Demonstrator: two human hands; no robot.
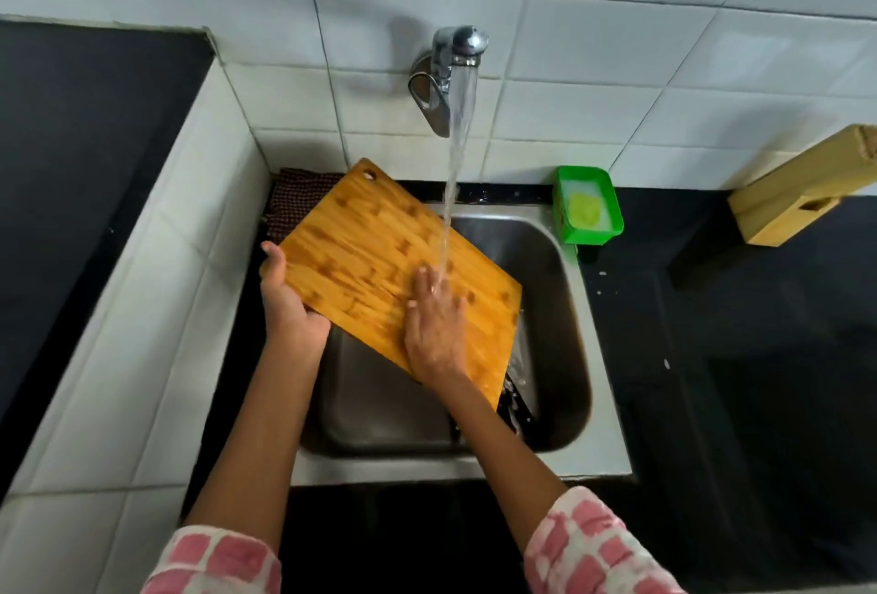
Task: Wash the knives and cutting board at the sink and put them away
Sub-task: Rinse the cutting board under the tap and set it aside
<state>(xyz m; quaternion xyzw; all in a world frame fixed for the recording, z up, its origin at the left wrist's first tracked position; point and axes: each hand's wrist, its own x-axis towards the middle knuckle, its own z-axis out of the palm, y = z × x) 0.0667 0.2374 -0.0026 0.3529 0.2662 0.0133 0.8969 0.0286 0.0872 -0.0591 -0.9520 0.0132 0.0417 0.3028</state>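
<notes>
1 cutting board w/ 2 hands, left hand & right hand (1 tap)

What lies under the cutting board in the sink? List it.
Under the cutting board shows bare steel sink basin and, at its lower right edge, something dark and wet I cannot identify. The rest is covered.

A black counter surrounds a steel sink. On it sit a green soap dish, a wooden block at right, and a checked cloth behind the sink.
</notes>
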